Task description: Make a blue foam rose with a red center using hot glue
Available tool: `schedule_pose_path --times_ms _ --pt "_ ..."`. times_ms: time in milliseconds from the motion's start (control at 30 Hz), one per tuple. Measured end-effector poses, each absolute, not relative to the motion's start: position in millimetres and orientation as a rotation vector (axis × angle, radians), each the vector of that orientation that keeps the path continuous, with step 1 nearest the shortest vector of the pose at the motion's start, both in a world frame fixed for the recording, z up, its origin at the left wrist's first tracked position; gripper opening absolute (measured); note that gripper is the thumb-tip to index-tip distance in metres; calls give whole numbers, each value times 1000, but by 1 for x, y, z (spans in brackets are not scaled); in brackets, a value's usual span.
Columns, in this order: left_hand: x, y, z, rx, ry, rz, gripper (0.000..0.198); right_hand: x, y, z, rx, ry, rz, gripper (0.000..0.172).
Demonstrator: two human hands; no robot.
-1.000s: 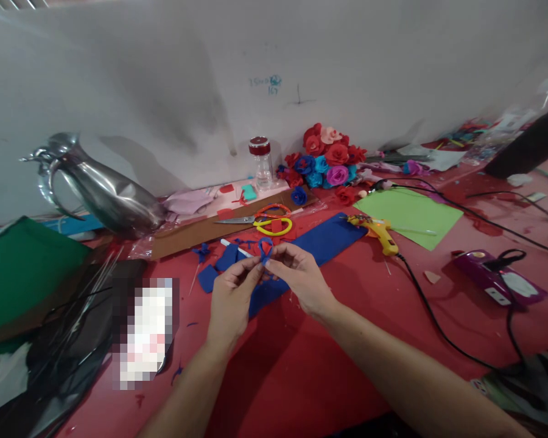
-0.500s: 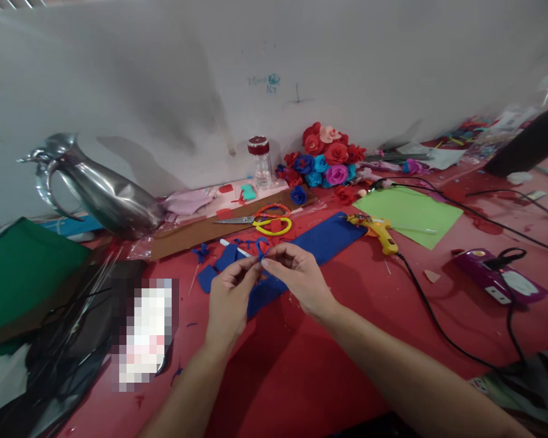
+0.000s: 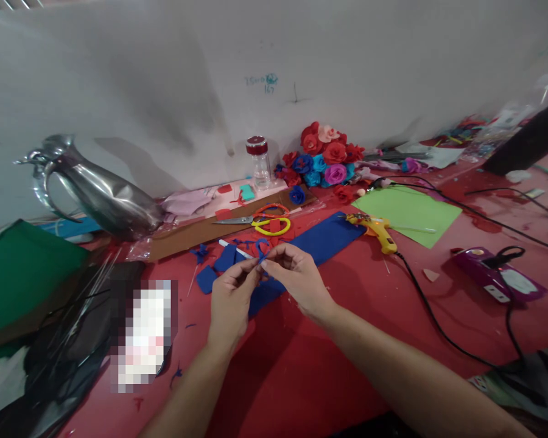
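Note:
Between the fingertips of both hands is a small looped strip of blue crepe paper. My left hand pinches it from the left, thumb against fingers. From the right, my right hand grips the same strip, its fingers curled. Below and behind the hands lies a long blue paper sheet. Cut blue paper pieces lie just left of the hands, with a white stick or pen beside them. Scissors with yellow and orange handles rest beyond the fingers, among red scraps.
A yellow glue gun lies at the right, near a green paper sheet. Its black cord runs past a purple power strip. Paper roses, a glass jar and a metal pitcher stand along the wall. A blurred-out object lies left.
Both hands stay almost in place, still pinching the blue strip. The whole view has shifted very slightly.

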State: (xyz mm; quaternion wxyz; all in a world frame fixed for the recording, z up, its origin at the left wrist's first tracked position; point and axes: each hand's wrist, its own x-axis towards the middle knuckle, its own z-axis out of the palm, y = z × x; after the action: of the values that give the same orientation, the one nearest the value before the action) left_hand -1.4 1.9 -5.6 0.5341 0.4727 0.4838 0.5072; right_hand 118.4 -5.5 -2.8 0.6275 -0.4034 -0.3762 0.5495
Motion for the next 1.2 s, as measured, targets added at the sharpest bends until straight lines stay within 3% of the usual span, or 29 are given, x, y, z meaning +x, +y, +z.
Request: schedule_pose_path --times_ms 667,967,1200 --pt "1 -3 1 1206 1176 1222 16 116 -8 -3 -1184 -1021 991 22" --pt "1 2 4 756 915 1094 25 115 -11 4 -1004 -989 1148 15" --pt "0 4 4 774 949 1127 25 123 -7 7 -960 -912 1170 13"
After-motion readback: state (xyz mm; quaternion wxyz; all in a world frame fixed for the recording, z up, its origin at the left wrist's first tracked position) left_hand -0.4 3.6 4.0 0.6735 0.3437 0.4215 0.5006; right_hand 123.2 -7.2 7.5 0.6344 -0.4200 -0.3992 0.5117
